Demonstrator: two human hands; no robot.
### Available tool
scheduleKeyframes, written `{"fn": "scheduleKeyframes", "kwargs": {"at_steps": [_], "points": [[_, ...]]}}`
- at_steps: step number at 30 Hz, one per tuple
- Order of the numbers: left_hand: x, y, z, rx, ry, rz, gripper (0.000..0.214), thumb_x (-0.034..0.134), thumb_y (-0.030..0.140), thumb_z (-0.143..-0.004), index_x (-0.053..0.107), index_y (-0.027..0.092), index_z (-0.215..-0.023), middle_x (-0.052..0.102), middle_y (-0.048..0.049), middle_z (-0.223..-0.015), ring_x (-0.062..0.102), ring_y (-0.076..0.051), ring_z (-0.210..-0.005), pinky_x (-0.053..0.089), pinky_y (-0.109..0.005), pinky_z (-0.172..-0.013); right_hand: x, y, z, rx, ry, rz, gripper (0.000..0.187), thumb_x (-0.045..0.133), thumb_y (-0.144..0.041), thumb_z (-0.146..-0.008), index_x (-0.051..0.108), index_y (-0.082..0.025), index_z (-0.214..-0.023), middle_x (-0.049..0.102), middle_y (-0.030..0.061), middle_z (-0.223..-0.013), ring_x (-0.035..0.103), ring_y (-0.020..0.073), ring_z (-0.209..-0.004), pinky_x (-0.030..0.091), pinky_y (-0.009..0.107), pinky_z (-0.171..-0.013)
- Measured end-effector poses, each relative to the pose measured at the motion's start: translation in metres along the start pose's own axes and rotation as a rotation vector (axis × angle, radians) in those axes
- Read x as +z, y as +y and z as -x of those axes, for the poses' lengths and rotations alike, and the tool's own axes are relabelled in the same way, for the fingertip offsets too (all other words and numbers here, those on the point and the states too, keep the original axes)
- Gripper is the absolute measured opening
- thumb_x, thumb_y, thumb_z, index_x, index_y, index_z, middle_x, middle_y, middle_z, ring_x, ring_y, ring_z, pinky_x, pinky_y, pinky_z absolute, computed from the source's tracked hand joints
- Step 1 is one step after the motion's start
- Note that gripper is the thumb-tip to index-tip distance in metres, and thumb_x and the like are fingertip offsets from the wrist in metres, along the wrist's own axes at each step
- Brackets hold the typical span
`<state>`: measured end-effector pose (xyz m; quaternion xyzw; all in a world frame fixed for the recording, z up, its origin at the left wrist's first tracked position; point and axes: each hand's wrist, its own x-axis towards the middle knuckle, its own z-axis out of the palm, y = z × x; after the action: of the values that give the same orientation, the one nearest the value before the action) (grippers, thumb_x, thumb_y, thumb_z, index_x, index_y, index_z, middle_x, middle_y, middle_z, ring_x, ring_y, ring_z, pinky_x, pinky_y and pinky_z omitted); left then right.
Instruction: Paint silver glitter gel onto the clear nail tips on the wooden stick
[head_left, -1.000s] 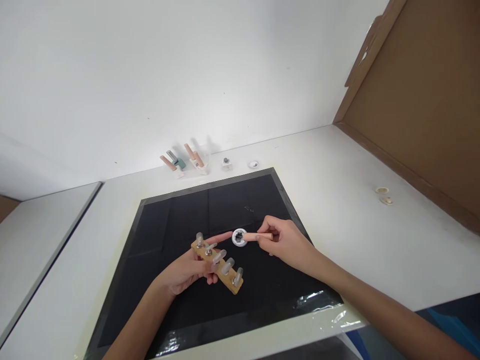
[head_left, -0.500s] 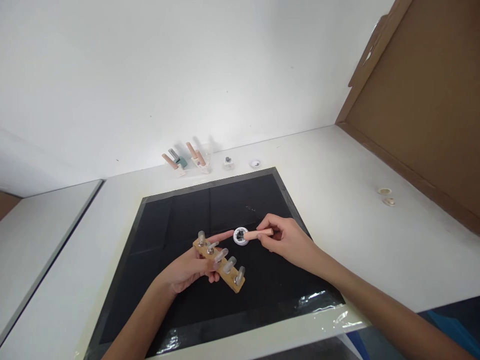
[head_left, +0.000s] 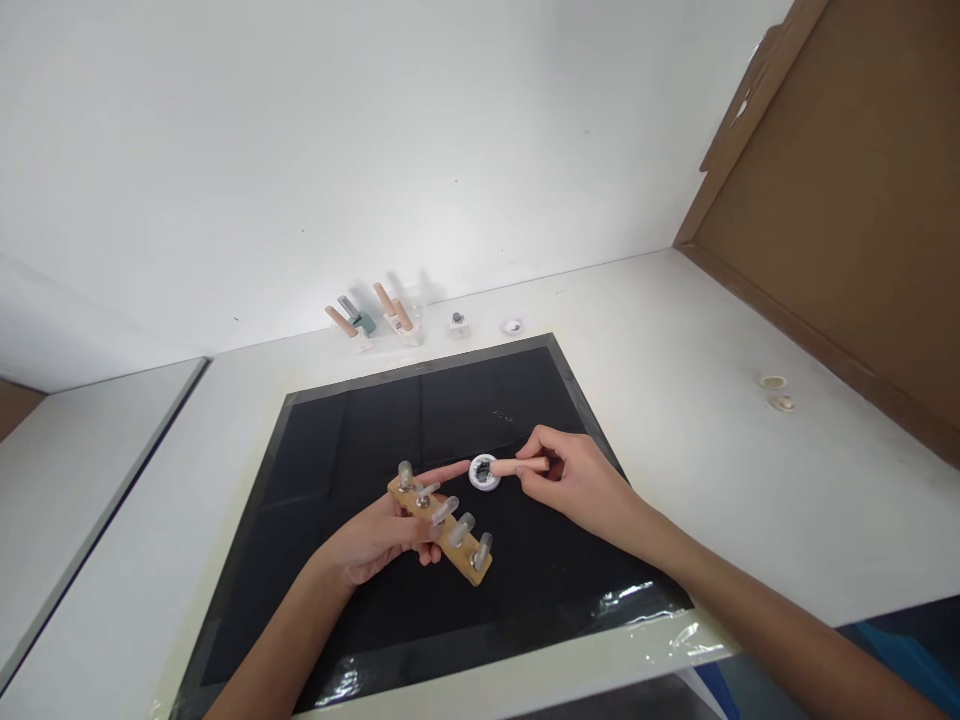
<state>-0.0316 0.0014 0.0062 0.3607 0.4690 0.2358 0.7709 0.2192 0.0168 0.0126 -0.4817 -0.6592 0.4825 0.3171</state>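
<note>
My left hand (head_left: 379,538) grips a small wooden bar (head_left: 444,533) with several clear false nail tips standing on it, held just above the black mat (head_left: 352,440); its forefinger stretches out toward a small white round dish (head_left: 484,473) of dark stuff. My right hand (head_left: 574,480) pinches a thin pale-handled brush (head_left: 519,465) whose tip rests in that dish. Both hands are over the middle of the mat.
At the back of the white table (head_left: 712,470) stand several nail polish bottles (head_left: 373,320), a small dark-topped pot (head_left: 457,322) and a little round dish (head_left: 511,326). Two small round caps (head_left: 776,392) lie at the right. A brown cardboard panel (head_left: 855,190) leans at the far right.
Almost nothing has moved; the view has drifted slightly, and the brush tip stays in the white dish.
</note>
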Motion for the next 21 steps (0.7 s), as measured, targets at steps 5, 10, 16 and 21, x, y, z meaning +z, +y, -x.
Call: {"fn": "scheduleKeyframes", "kwargs": {"at_steps": [5, 10, 16, 21], "points": [[-0.004, -0.003, -0.001, -0.014, -0.020, -0.022, 0.081, 0.080, 0.020, -0.065, 0.043, 0.021, -0.138, 0.057, 0.0044, -0.067, 0.059, -0.010, -0.054, 0.047, -0.018, -0.050, 0.000, -0.003, 0.000, -0.035, -0.024, 0.027, 0.009, 0.050, -0.016, -0.077, 0.051, -0.019, -0.068, 0.049, -0.0037, -0.063, 0.037, 0.0092, -0.054, 0.026, 0.022, -0.047], [-0.003, -0.003, 0.000, -0.022, -0.012, -0.026, 0.086, 0.080, 0.019, -0.064, 0.039, 0.020, -0.140, 0.059, 0.0045, -0.065, 0.059, -0.010, -0.054, 0.047, -0.018, -0.050, -0.003, -0.003, -0.003, -0.056, -0.056, 0.037, 0.010, 0.050, -0.014, -0.077, 0.057, -0.019, -0.073, 0.055, -0.0028, -0.067, 0.043, 0.0094, -0.056, 0.030, 0.021, -0.049], [-0.004, -0.003, -0.001, -0.011, -0.023, -0.026, 0.083, 0.079, 0.020, -0.066, 0.040, 0.020, -0.139, 0.059, 0.0043, -0.066, 0.059, -0.009, -0.054, 0.048, -0.018, -0.050, -0.005, -0.002, -0.006, -0.086, -0.064, 0.052, 0.015, 0.050, -0.011, -0.077, 0.062, -0.019, -0.080, 0.062, -0.0005, -0.079, 0.051, 0.0102, -0.062, 0.037, 0.021, -0.053], [-0.004, -0.003, -0.002, -0.018, -0.017, -0.014, 0.082, 0.080, 0.019, -0.065, 0.042, 0.021, -0.138, 0.058, 0.0050, -0.065, 0.061, -0.010, -0.054, 0.049, -0.018, -0.050, -0.008, -0.003, -0.011, -0.108, -0.103, 0.102, 0.016, 0.050, -0.010, -0.079, 0.062, -0.020, -0.083, 0.063, 0.0011, -0.086, 0.055, 0.0118, -0.068, 0.041, 0.023, -0.058]]}}
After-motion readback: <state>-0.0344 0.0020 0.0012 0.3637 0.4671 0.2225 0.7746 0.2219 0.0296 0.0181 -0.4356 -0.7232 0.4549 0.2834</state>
